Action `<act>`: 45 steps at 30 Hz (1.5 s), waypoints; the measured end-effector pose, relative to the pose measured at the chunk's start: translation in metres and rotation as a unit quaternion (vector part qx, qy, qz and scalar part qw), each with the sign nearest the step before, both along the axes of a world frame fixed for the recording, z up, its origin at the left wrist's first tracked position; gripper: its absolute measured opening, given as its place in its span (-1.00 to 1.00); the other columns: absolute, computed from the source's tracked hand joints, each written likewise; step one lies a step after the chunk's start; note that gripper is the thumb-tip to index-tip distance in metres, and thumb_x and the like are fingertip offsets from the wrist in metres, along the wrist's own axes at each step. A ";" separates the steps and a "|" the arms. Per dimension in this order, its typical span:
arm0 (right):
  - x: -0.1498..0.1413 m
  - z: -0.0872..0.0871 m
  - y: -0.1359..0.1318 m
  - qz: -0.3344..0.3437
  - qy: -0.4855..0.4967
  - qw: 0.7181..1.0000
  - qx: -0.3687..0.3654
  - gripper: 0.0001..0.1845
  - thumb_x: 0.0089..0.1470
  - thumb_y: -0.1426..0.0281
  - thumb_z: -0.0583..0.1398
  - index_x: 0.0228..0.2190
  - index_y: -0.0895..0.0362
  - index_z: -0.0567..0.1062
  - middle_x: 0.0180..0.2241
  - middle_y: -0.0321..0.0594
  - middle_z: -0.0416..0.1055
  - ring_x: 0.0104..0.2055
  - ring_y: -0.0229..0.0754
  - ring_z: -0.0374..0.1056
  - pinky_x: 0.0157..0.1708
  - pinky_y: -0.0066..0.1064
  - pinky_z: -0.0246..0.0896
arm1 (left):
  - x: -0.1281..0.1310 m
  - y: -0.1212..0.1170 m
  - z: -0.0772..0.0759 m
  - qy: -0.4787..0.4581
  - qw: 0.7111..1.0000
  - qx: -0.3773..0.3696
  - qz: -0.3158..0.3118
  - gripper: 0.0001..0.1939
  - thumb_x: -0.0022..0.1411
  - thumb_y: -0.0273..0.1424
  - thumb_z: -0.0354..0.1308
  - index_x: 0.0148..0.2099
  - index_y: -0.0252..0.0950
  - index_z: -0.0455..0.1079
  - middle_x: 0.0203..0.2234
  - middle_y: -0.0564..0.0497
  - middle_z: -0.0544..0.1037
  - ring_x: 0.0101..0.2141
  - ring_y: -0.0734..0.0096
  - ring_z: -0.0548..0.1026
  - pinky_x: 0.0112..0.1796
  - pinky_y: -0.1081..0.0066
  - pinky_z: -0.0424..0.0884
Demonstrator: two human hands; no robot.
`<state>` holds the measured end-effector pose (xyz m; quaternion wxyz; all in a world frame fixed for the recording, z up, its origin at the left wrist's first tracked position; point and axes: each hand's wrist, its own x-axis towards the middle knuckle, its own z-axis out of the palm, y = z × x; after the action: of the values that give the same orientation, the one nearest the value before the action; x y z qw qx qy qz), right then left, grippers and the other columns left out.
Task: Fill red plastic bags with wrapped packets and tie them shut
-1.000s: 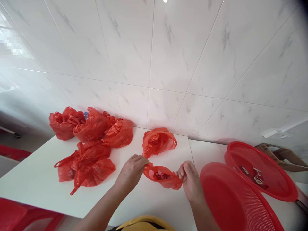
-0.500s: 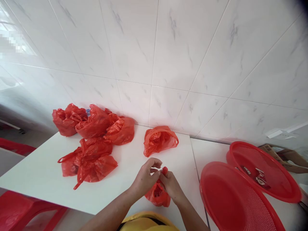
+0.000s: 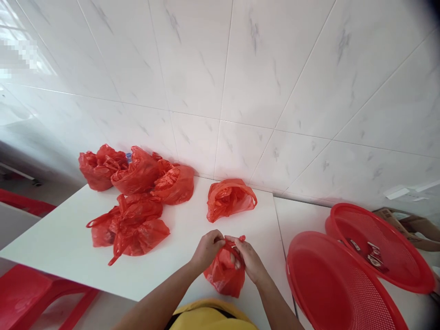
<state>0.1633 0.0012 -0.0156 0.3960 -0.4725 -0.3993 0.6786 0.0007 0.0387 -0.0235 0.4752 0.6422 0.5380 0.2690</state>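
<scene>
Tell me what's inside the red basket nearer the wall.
A few small packets lie in the basket nearer the wall. The front basket hides part of its near side, so anything lying there can't be seen.

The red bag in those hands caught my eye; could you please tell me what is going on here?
A person's left hand and right hand both grip the top of a red plastic bag at the white table. Another red bag stands open beyond it, near the wall, and more red bags are grouped on the left. On the right are two red baskets, the farther one holding a few small packets.
</scene>
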 end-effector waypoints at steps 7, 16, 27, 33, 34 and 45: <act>0.012 -0.002 -0.006 0.034 -0.034 0.999 -0.002 -0.47 0.13 0.04 0.04 -0.25 0.19 0.58 -0.51 -0.26 0.37 -0.42 -0.23 0.26 -0.27 -0.33 0.15 | -0.006 0.007 -0.008 0.034 0.996 -0.039 -0.077 -0.75 0.15 -0.39 -0.07 -0.41 -0.27 0.44 -0.44 0.05 0.49 -0.36 0.36 0.39 -0.31 0.39 0.26; 0.004 -0.022 0.004 -0.064 -0.319 0.943 0.062 -0.73 -0.08 0.39 0.13 -0.30 -0.02 0.55 -0.45 -0.31 0.50 -0.43 -0.19 0.33 -0.36 -0.35 0.18 | -0.005 -0.001 -0.005 0.043 0.994 -0.057 -0.077 -0.81 0.09 -0.33 -0.01 -0.48 -0.26 0.34 -0.55 0.11 0.39 -0.48 0.42 0.29 -0.43 0.43 0.17; 0.016 -0.037 0.003 -0.227 0.010 0.972 -0.058 -0.60 -0.27 0.24 0.34 -0.32 0.09 0.44 -0.51 -0.32 0.44 -0.44 -0.18 0.38 -0.34 -0.29 0.30 | -0.028 -0.017 -0.019 0.046 0.996 -0.055 -0.052 -0.78 0.06 -0.44 0.03 -0.18 -0.20 0.26 -0.57 0.21 0.28 -0.49 0.47 0.26 -0.45 0.49 0.17; 0.034 -0.069 -0.002 -0.311 -0.107 0.943 -0.057 -0.66 -0.21 0.26 0.29 -0.33 0.05 0.36 -0.55 -0.41 0.37 -0.50 -0.25 0.29 -0.36 -0.32 0.28 | -0.060 -0.016 -0.023 0.190 0.976 -0.069 -0.075 -0.84 0.06 -0.46 0.04 -0.27 -0.23 0.36 -0.55 0.14 0.37 -0.48 0.44 0.33 -0.46 0.48 0.16; 0.036 -0.072 -0.003 -0.319 -0.111 0.939 -0.058 -0.68 -0.21 0.27 0.28 -0.35 0.04 0.35 -0.54 -0.41 0.37 -0.51 -0.26 0.28 -0.36 -0.32 0.28 | -0.064 -0.016 -0.024 0.202 0.974 -0.069 -0.078 -0.86 0.06 -0.47 0.03 -0.30 -0.23 0.38 -0.53 0.12 0.40 -0.47 0.43 0.34 -0.46 0.48 0.17; 0.069 -0.107 -0.032 -0.232 -0.118 0.952 -0.162 -0.52 -0.24 0.10 0.32 -0.27 0.08 0.44 -0.36 -0.20 0.51 -0.31 -0.12 0.45 -0.28 -0.26 0.35 | -0.072 -0.009 -0.016 0.234 0.964 -0.068 -0.102 -0.56 -0.05 -0.46 0.16 -0.04 -0.20 0.43 -0.30 -0.02 0.54 -0.28 0.23 0.47 -0.26 0.33 0.35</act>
<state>0.2322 -0.0313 -0.1224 0.4107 -0.6864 -0.2071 0.5633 -0.0715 0.0298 -0.0392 0.4034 0.7051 0.5827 0.0242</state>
